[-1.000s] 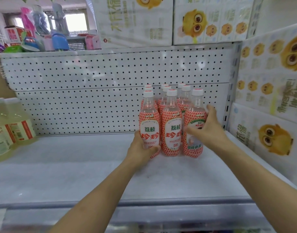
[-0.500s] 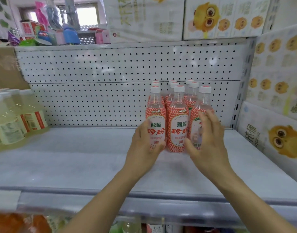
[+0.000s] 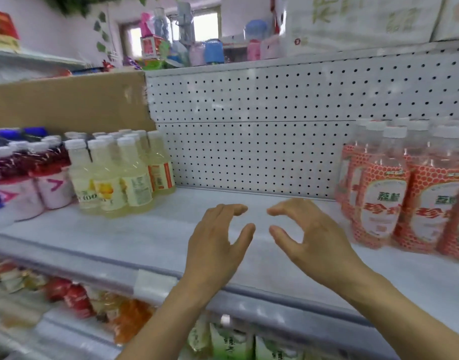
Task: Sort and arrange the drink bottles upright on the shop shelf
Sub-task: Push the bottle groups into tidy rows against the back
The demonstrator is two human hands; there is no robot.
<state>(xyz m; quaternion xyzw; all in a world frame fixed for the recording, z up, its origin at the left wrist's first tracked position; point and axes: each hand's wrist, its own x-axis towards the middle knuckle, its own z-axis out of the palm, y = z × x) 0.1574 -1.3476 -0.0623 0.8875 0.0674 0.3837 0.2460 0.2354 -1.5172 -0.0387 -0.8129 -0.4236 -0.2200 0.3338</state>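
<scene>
Over mid-shelf: both hands empty

Above the shelf (image 3: pixel 134 237), the left hand (image 3: pixel 215 245) and right hand (image 3: pixel 314 237) hover side by side, fingers loosely curled, gripping nothing, fingertips near but apart. Red-label bottles (image 3: pixel 384 201) stand upright just right of the right hand, not touching it. Pale yellow bottles (image 3: pixel 111 183) sit well left of the left hand; the frame is blurred, but they look upright.
</scene>
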